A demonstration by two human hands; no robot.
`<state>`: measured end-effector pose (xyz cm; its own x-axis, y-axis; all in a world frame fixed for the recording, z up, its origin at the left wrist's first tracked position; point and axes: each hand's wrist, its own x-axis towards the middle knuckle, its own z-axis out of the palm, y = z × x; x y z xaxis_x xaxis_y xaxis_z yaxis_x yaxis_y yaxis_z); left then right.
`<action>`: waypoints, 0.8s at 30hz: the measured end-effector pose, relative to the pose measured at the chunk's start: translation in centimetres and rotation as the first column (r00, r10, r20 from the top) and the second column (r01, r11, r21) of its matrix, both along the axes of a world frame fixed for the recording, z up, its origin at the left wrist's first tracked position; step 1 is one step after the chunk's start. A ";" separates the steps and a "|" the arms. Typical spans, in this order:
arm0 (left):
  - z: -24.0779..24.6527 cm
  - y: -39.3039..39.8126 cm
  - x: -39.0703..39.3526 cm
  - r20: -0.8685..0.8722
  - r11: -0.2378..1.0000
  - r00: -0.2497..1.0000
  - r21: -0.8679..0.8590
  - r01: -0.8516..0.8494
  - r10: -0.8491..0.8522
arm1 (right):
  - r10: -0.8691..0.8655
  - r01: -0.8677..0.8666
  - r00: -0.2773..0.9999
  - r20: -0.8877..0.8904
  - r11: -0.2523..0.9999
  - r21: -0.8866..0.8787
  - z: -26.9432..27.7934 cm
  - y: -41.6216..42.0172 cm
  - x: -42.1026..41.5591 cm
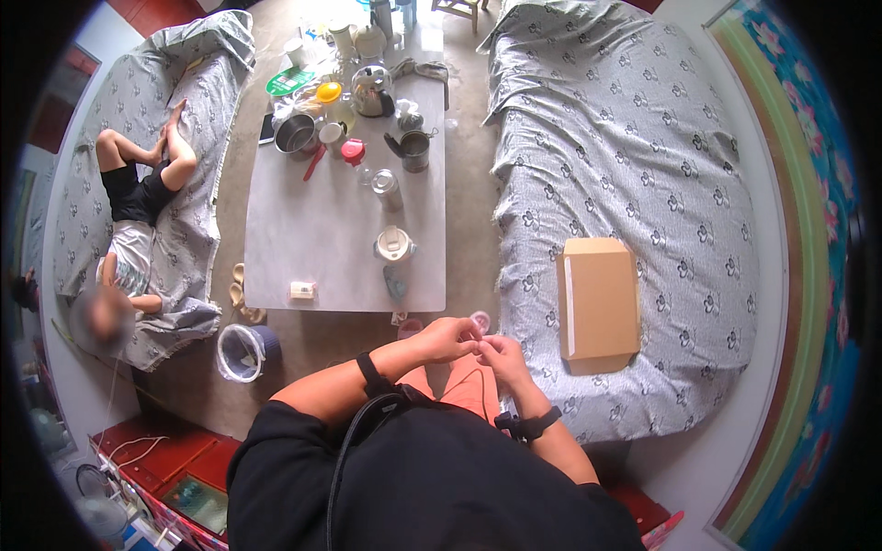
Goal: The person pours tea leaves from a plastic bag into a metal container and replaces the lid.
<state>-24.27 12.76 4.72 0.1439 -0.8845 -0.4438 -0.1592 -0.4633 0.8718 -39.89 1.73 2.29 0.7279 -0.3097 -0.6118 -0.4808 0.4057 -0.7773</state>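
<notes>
My left hand [449, 340] and my right hand [504, 358] meet at the fingertips, just past the near edge of a grey table [324, 241]. Whether a small thing is pinched between the fingers cannot be made out. Closest on the table is a lidded cup [394, 244] with a dark blue-grey item [395, 282] beside it. A small wrapped pack [302, 290] lies near the table's front left corner. To the right, a flat brown cardboard piece [599, 306] with folded edges rests on a patterned grey cover [620, 172].
Farther back stand a metal pot [295, 134], a kettle [373, 91], a clear jar [386, 190] and a red-lidded bottle [353, 151]. A lined bin [241, 353] stands on the floor at left. Another person [134, 200] lies on the left covered seat.
</notes>
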 end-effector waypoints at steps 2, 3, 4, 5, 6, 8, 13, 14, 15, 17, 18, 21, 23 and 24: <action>-0.9 -2.5 0.6 0.038 1.000 0.999 0.012 -0.004 0.003 | -0.010 0.011 1.000 -0.026 1.000 0.025 -0.5 -2.5 0.4; -1.1 -3.7 0.8 0.057 1.000 0.998 0.022 -0.008 0.007 | 0.022 -0.022 0.999 -0.036 1.000 0.005 -0.7 -3.9 0.6; -1.6 -4.8 0.9 0.058 0.999 0.998 0.022 -0.026 0.024 | 0.055 -0.056 0.997 -0.046 0.998 -0.014 -0.8 -5.3 0.7; -1.9 -6.0 0.9 0.041 0.998 0.998 0.033 -0.053 0.051 | 0.090 -0.091 0.994 -0.056 0.995 -0.033 -1.0 -6.8 0.9; -1.8 -7.3 1.3 0.027 0.996 0.997 0.039 -0.077 0.076 | 0.092 -0.093 0.995 -0.045 0.995 -0.020 -1.1 -8.5 1.4; -1.5 -9.5 1.8 0.028 0.993 0.996 0.071 -0.091 0.090 | 0.122 -0.124 0.991 -0.045 0.992 -0.023 -1.0 -11.3 2.1; -2.9 -13.5 4.0 0.032 0.967 0.968 0.045 -0.249 0.248 | 0.176 -0.178 0.982 -0.072 0.984 -0.028 -1.8 -18.0 4.1; -3.0 -13.9 4.7 0.074 0.959 0.958 0.038 -0.280 0.277 | 0.191 -0.194 0.979 -0.070 0.980 -0.039 -1.7 -18.8 5.1; -3.0 -14.4 5.4 0.111 0.950 0.946 0.028 -0.311 0.306 | 0.206 -0.210 0.976 -0.073 0.976 -0.054 -1.3 -19.7 6.1; -4.2 -15.2 7.6 0.155 0.938 0.928 0.017 -0.347 0.340 | 0.242 -0.246 0.968 -0.073 0.967 -0.067 -1.2 -21.3 8.4; -4.3 -15.5 8.9 0.201 0.929 0.911 0.020 -0.371 0.359 | 0.260 -0.265 0.963 -0.069 0.962 -0.065 -1.4 -22.0 9.7; -5.2 -16.4 12.9 0.403 0.902 0.827 0.009 -0.431 0.391 | 0.302 -0.305 0.952 -0.050 0.950 -0.065 -1.9 -24.0 14.3; -7.0 -17.1 16.0 0.431 0.887 0.812 0.054 -0.458 0.393 | 0.323 -0.325 0.946 -0.037 0.943 -0.067 -2.0 -25.1 17.7; -8.1 -17.4 17.4 0.452 0.874 0.798 0.077 -0.481 0.399 | 0.325 -0.326 0.945 -0.037 0.945 -0.038 -2.0 -25.6 19.2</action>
